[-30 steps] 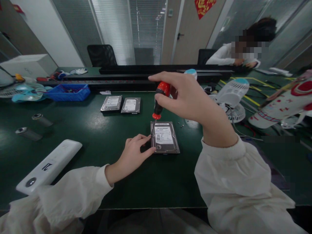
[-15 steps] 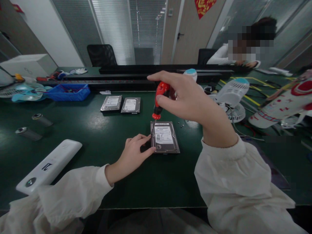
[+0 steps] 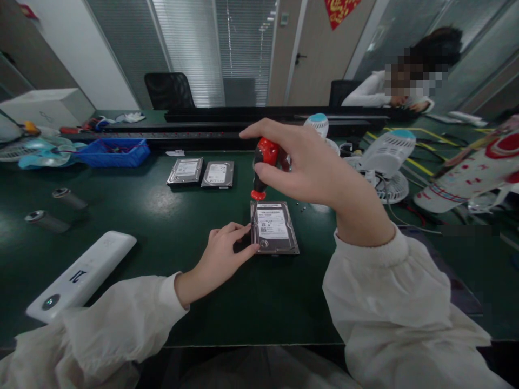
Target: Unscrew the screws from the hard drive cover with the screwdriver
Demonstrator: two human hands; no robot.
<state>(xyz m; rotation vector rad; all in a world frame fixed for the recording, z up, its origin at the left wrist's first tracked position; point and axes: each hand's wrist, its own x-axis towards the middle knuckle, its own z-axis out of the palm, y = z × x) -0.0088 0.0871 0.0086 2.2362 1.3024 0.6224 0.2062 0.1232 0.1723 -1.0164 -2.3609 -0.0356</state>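
Observation:
A hard drive [image 3: 274, 226] with a white label lies flat on the green table [image 3: 227, 324]. My right hand [image 3: 300, 162] grips a red and black screwdriver [image 3: 265, 162] above it, and the shaft points down to the drive's left edge. The index finger stretches over the handle's top. My left hand [image 3: 221, 254] rests at the drive's lower left, thumb and fingertips touching its left side, with thumb and index finger apart. A few small screws [image 3: 300, 207] lie just right of the drive's upper corner.
Two more drives [image 3: 185, 171] [image 3: 218, 174] lie farther back. A blue tray [image 3: 115, 154], metal cylinders [image 3: 46, 221] and a white device [image 3: 81, 275] are at left. White fans [image 3: 387, 156] and a patterned bottle [image 3: 458, 178] stand right. A person [image 3: 373, 89] sits across.
The screwdriver handle has tilted and shifted slightly left, turning in my right hand's fingers. My left hand and the drive have stayed put. The person across has moved their hands a little.

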